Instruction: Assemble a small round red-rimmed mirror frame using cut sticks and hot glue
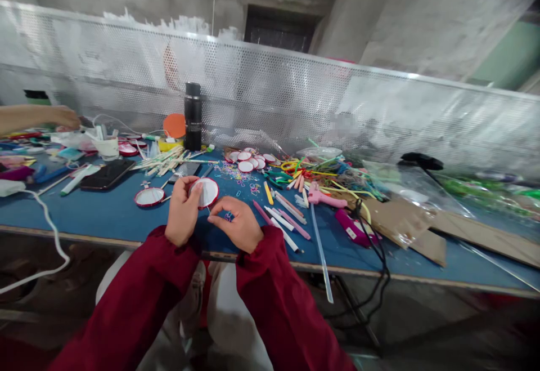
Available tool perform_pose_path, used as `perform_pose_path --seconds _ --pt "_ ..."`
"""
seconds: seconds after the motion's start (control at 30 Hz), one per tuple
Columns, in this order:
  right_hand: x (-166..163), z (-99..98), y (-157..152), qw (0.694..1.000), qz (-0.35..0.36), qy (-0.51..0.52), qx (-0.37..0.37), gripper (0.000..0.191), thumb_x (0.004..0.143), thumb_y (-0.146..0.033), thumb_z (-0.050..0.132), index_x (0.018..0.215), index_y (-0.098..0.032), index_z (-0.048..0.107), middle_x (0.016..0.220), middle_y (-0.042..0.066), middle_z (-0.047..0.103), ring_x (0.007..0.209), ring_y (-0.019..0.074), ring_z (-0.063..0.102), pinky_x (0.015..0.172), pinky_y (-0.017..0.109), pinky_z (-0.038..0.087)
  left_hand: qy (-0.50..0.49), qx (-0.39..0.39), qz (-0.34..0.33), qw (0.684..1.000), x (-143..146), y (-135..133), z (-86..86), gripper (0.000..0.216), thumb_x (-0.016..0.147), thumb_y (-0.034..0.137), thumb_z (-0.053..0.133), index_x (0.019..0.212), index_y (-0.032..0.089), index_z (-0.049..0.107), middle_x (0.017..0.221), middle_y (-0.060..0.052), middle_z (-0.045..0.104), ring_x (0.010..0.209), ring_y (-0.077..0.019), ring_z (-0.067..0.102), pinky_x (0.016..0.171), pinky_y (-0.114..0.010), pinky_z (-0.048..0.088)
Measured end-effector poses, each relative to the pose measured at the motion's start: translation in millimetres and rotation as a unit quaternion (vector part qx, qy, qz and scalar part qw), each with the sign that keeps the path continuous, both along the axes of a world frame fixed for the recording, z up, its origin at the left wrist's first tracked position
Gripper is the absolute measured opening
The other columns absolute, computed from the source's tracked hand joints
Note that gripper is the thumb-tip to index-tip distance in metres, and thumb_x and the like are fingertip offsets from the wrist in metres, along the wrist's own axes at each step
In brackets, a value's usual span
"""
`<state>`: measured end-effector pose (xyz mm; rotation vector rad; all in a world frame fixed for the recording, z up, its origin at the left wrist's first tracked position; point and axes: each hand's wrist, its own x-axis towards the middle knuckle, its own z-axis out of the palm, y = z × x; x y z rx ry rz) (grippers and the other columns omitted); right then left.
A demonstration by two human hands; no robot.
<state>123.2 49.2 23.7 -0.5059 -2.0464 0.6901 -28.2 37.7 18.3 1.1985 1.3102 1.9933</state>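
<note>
My left hand (182,209) is closed on a small round fan (205,192), white with a red rim, held just above the blue table (118,213). My right hand (236,222) sits beside it on the right, its thumb and forefinger pinched at the fan's lower edge on something thin that I cannot make out. Both arms wear dark red sleeves. A second red-rimmed round fan (149,196) lies flat on the table to the left of my left hand.
A black phone (107,174), a black bottle (193,116), a pile of red-rimmed discs (248,161), coloured sticks (287,216), a pink glue gun (323,197) and cardboard (426,230) cover the table. Another person's hand (63,117) reaches in at far left. A perforated metal screen stands behind.
</note>
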Motion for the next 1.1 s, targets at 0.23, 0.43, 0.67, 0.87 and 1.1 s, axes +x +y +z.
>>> perform_pose_path --seconds 0.23,0.43,0.67,0.87,1.1 --pt "-1 -0.8 2 0.999 0.006 -0.007 0.049 0.008 0.083 -0.019 0.075 0.088 -0.026 0.076 0.096 0.001 0.073 0.102 0.0188 0.065 0.099 0.034 0.045 0.043 0.027 0.058 0.997 0 3 -4.2 0.023 0.089 0.039 0.058 0.1 0.02 0.054 0.09 -0.002 0.057 0.078 -0.0152 0.056 0.064 -0.025 0.046" --pt "0 1.4 0 0.998 -0.023 -0.015 0.056 0.013 0.08 -0.018 0.078 0.091 -0.024 0.076 0.1 0.002 0.071 0.103 0.0187 0.062 0.098 0.034 0.043 0.057 0.038 0.059 0.996 -2 5 -7.5 0.024 0.09 0.041 0.058 0.102 0.02 0.054 0.094 -0.002 0.058 0.082 -0.0162 0.057 0.07 -0.027 0.046" --pt "2 6.3 -6 0.998 -0.036 -0.002 0.057 0.009 0.086 -0.026 0.072 0.079 -0.022 0.069 0.084 0.0 0.07 0.092 0.0178 0.061 0.095 0.034 0.042 0.079 0.037 0.052 0.995 -3 3 -7.9 0.025 0.09 0.04 0.058 0.105 0.02 0.055 0.096 -0.003 0.06 0.086 -0.0178 0.058 0.072 -0.029 0.047" --pt "0 -1.3 -2 0.998 -0.051 -0.025 0.04 0.009 0.09 -0.017 0.063 0.087 -0.021 0.07 0.087 0.001 0.072 0.089 0.0163 0.063 0.088 0.029 0.045 0.082 0.041 0.058 0.994 -4 4 -8.8 0.024 0.091 0.038 0.057 0.106 0.02 0.056 0.098 -0.004 0.06 0.088 -0.0182 0.058 0.077 -0.03 0.047" --pt "-2 -4.1 0 0.984 -0.151 -0.097 0.01 0.023 0.086 -0.009 0.057 0.074 -0.022 0.072 0.072 0.0 0.072 0.073 0.0166 0.066 0.069 0.026 0.046 0.089 0.037 -0.009 0.995 0 -3 -3.5 0.026 0.09 0.04 0.057 0.107 0.021 0.056 0.1 -0.004 0.062 0.087 -0.0184 0.06 0.075 -0.029 0.048"
